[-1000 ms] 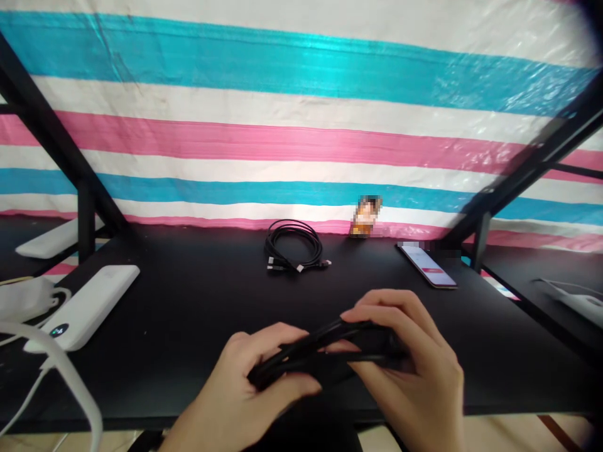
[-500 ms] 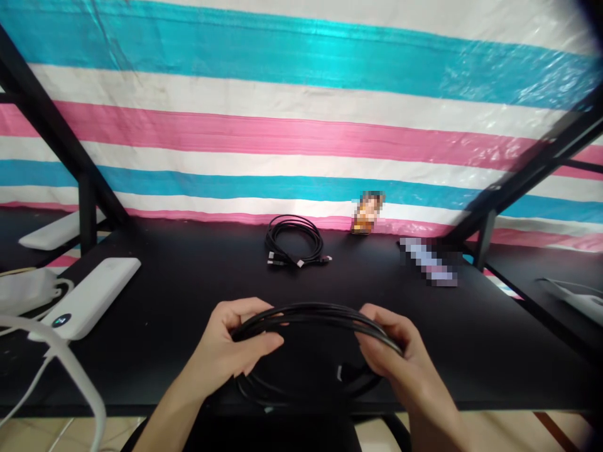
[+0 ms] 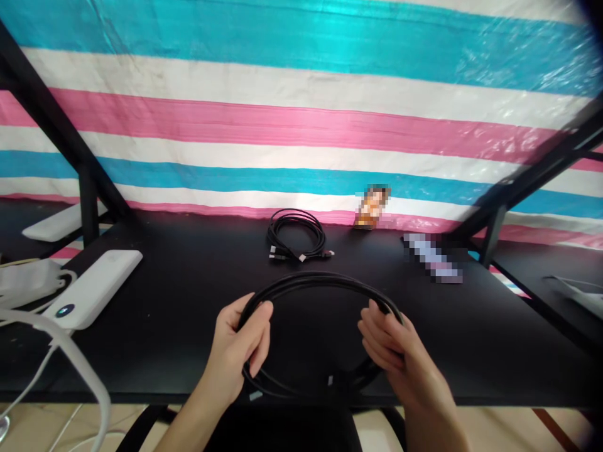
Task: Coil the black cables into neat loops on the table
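Note:
A black cable (image 3: 325,280) is wound into a wide loop of several turns, held between my hands near the front of the black table. My left hand (image 3: 242,342) is closed round the loop's left side, thumb over the strands. On the right side my right hand (image 3: 391,342) grips it with curled fingers. At the loop's lower part, close to the table's front edge, pale connector ends show dimly. Behind it lies a second coiled black cable (image 3: 298,235), its metal plugs pointing to the front.
A white power bank (image 3: 101,285) with a small round display lies at the left, beside a white charger (image 3: 31,282) and white cords. At the back right are two blurred-out items (image 3: 433,258). Slanting black frame bars (image 3: 56,132) stand at both sides before a striped sheet (image 3: 292,125).
The loop's far side has risen and opened into a rounder arch. Both hands have turned, and their fingers now curl more tightly round the cable. The camera view has shifted slightly.

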The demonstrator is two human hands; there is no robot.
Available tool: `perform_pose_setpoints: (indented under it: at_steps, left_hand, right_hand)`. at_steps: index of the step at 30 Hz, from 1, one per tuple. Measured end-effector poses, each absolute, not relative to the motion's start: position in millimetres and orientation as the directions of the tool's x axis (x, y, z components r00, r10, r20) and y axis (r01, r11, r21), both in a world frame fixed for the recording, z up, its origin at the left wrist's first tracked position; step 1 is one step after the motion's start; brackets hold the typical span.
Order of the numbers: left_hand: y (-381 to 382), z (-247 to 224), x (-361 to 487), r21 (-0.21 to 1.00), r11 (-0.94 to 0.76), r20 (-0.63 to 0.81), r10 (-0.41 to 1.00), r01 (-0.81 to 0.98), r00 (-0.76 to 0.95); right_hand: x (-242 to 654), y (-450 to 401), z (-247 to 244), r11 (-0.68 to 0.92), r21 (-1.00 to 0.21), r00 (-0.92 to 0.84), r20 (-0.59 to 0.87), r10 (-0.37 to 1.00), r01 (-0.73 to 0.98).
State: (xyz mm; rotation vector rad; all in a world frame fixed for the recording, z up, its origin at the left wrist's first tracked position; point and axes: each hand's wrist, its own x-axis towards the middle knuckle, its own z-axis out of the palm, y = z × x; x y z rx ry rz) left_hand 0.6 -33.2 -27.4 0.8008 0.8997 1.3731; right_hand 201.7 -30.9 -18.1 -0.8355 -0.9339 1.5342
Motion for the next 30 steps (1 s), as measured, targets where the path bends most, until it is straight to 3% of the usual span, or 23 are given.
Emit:
perform_pose_setpoints:
  at_steps: [4, 8, 10, 14, 17, 23, 27, 30]
  left_hand:
    - [-31, -21, 2, 0.733, -0.035, -0.154, 0.964, -0.68, -0.215]
    - [-30, -22, 4, 0.628, 0.003, -0.266, 0.941, -0.778, -0.211]
    - [-30, -25, 2, 0.639, 0.033, -0.266, 0.947, -0.768, -0.18]
    - [-32, -27, -8, 0.856, 0.104, -0.128, 0.992, -0.506, -0.012]
    - [-34, -25, -12, 0.957, 0.119, -0.092, 0.989, -0.264, 0.113]
    - [-29, -25, -15, 0.985, 0.02, -0.013, 0.999, 0.172, -0.041]
    - [-29, -28, -16, 0.983, 0.07, -0.079, 0.996, 0.169, 0.047]
    - [-32, -28, -13, 0.989, 0.124, -0.132, 0.987, 0.086, 0.095]
  right_hand:
    - [194, -30, -19, -0.057, -0.936, -0.132, -0.011, 0.991, -0.348]
    - [183, -27, -30, -0.026, -0.984, -0.049, -0.018, 0.999, -0.175]
    - [182, -27, -34, -0.029, -0.981, -0.013, -0.028, 1.0, -0.192]
    - [186, -29, -37, -0.042, -0.962, 0.161, -0.088, 0.983, -0.271]
    - [192, -31, -38, -0.118, -0.967, 0.155, -0.155, 0.976, -0.227]
    - [194, -34, -45, -0.198, -0.98, 0.04, -0.199, 0.979, -0.03]
    - [191, -31, -45, -0.148, -0.983, 0.024, -0.146, 0.989, 0.11]
    - [186, -30, -42, -0.002, -0.978, 0.072, 0.013, 0.997, 0.208]
